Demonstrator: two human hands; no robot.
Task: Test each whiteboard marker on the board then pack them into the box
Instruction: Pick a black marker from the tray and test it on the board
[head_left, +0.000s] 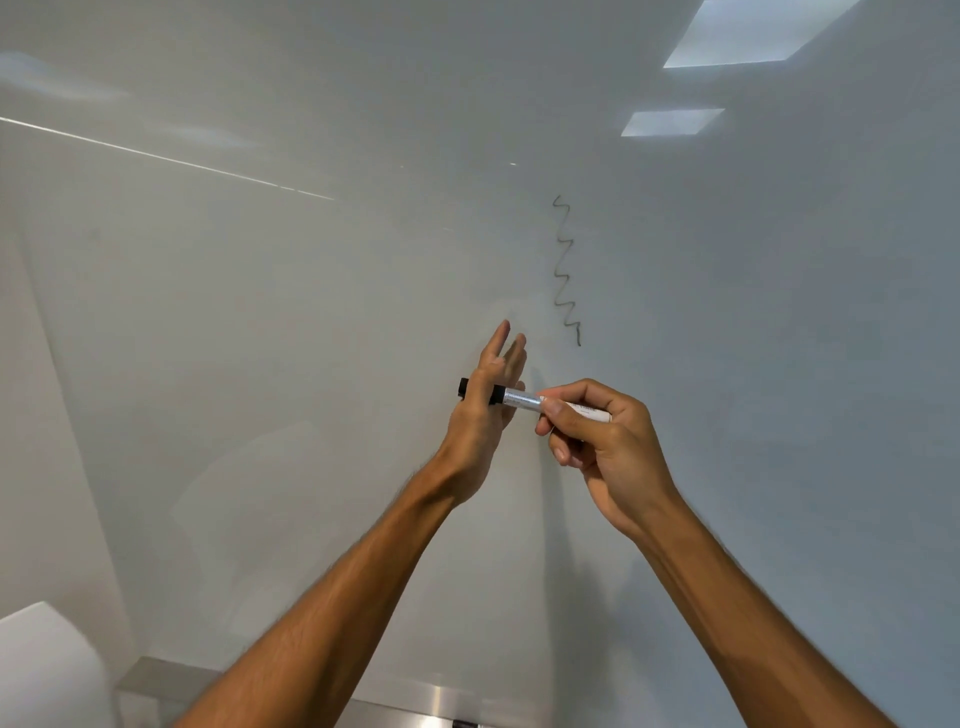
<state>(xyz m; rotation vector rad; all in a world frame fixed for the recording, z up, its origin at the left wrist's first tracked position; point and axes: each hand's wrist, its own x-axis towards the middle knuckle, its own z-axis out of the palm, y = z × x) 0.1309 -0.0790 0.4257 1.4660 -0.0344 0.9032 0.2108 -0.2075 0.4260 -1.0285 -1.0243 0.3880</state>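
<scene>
Pointing leftward, marker (522, 400) near-horizontal.

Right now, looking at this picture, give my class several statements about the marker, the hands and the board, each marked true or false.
1. A dark squiggle is drawn on the whiteboard. True.
2. The right hand holds the marker by its barrel. True.
3. The marker's cap is red. False: it is black.
4. The marker is writing on the whiteboard. False: it is held sideways below the squiggle, with the left hand at the cap, its thumb across it.
</scene>
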